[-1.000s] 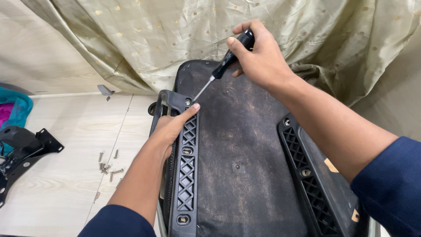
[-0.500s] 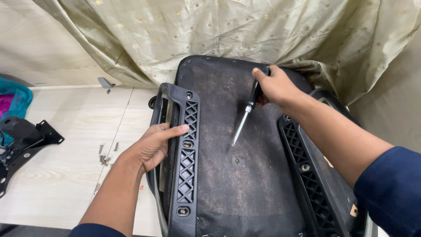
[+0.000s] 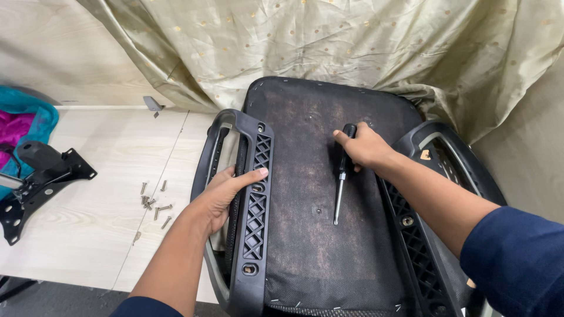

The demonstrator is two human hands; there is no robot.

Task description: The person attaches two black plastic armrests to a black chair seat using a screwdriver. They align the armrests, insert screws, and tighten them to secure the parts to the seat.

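Nearest you, your left hand (image 3: pixel 226 194) wraps the left armrest (image 3: pixel 249 205) of an upturned chair seat (image 3: pixel 305 194), fingers curled round the black lattice bar with the thumb laid flat on top. That armrest is a black plastic loop with a row of diamond-shaped openings and a bolt hole near its lower end.

Across the dark, dusty fabric underside, your right hand (image 3: pixel 364 147) rests on the seat with its fingers closed loosely over the black handle of a screwdriver (image 3: pixel 341 176). The tool lies flat on the fabric, its metal shaft pointing back towards you and its tip just beside a small hole near the seat's middle. The right armrest (image 3: pixel 429 235) runs under your forearm (mostly covered by your arm and blue sleeve).

To the left, on the pale wooden floor (image 3: pixel 88 229), a small scatter of screws (image 3: pixel 154 202) lies well apart from the seat, and a black metal bracket (image 3: pixel 44 176) sits near the left edge, beside teal and magenta cloth (image 3: pixel 23 123). Behind everything hangs a crumpled olive sheet (image 3: pixel 329 47) with small gold dots.
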